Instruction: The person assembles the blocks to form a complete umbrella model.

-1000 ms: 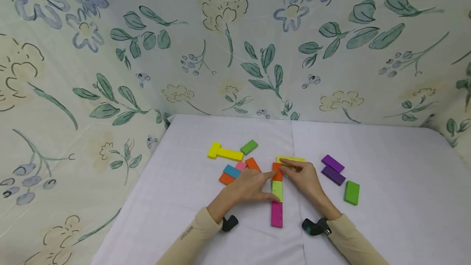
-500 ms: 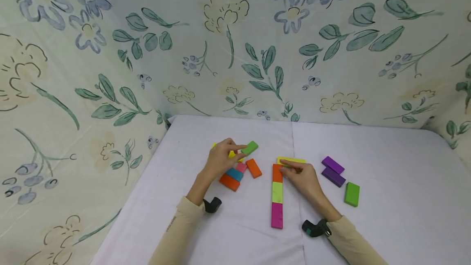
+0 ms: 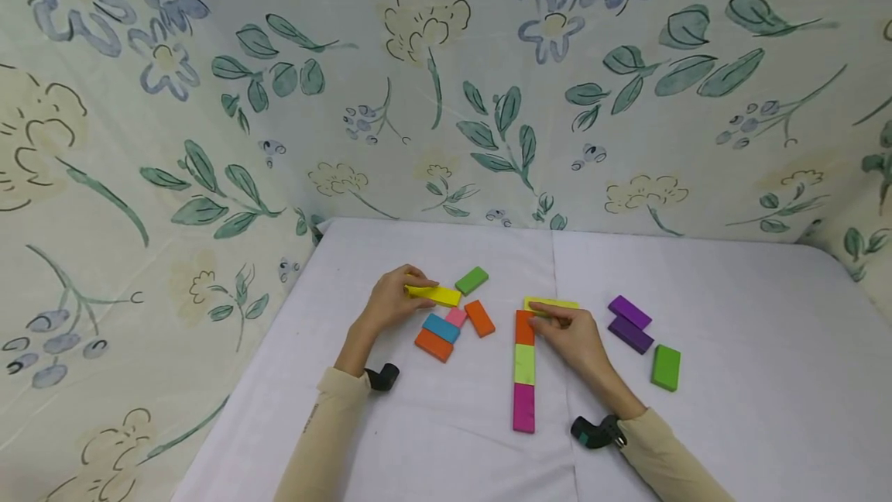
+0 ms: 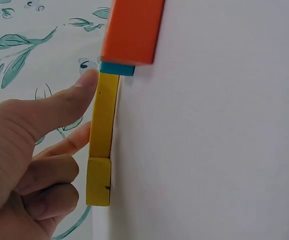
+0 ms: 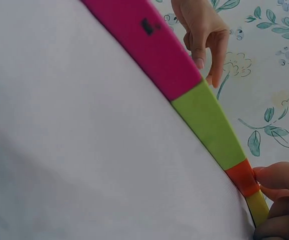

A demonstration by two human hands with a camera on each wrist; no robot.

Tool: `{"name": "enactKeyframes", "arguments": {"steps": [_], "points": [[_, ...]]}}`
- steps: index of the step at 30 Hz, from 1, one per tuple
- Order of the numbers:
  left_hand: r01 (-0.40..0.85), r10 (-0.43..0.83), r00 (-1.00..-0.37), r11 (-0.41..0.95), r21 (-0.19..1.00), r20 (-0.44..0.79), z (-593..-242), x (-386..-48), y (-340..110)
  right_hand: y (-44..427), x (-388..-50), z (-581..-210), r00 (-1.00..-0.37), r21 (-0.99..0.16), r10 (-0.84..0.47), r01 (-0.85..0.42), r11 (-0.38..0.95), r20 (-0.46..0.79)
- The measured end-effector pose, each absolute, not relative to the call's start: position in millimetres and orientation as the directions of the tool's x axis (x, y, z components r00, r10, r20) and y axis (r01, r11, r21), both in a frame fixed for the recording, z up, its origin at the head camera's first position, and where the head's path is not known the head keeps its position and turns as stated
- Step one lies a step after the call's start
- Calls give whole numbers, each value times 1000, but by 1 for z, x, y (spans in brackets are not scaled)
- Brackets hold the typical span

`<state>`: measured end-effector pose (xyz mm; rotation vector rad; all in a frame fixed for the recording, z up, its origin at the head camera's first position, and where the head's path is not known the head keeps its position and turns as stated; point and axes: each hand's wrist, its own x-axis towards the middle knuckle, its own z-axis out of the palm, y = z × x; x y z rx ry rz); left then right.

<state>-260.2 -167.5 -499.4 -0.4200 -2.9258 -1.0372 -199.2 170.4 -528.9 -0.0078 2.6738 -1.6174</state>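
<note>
Yellow long block, on the L side of the bench, is pinched by the L hand: thumb on its near side, index on the far side, other fingers curled in. 2nd yellow block butts its end in the L wrist view. Far green block sits just beside the long one's R end. Nearer the person: pink block, blue block & orange-red block, packed together; loose orange block lies angled just R of them.

R hand grips L end of pale yellow bar btwn thumb & index, thumb also at row's orange block. Row runs twd the person: orange, lime block, magenta block, end to end; bar crosswise at far end.

Further R, well apart from row: bright purple block & dark purple block, touching, w/ right green block near.

Floral cloth hangs behind. Beige sleeves, black device at ea. wrist.
</note>
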Motion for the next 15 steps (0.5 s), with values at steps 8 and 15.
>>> {"name": "enactKeyframes", "arguments": {"steps": [8, 15], "points": [[239, 241, -967, 754, 613, 81, -505, -262, -170, 169, -199, -530, -1000, -887, -9, 7, 461, -12], [262, 251, -962, 757, 599, 104, -508, -264, -172, 169, -199, -530, -1000, -892, -11, 12, 451, -19]]}}
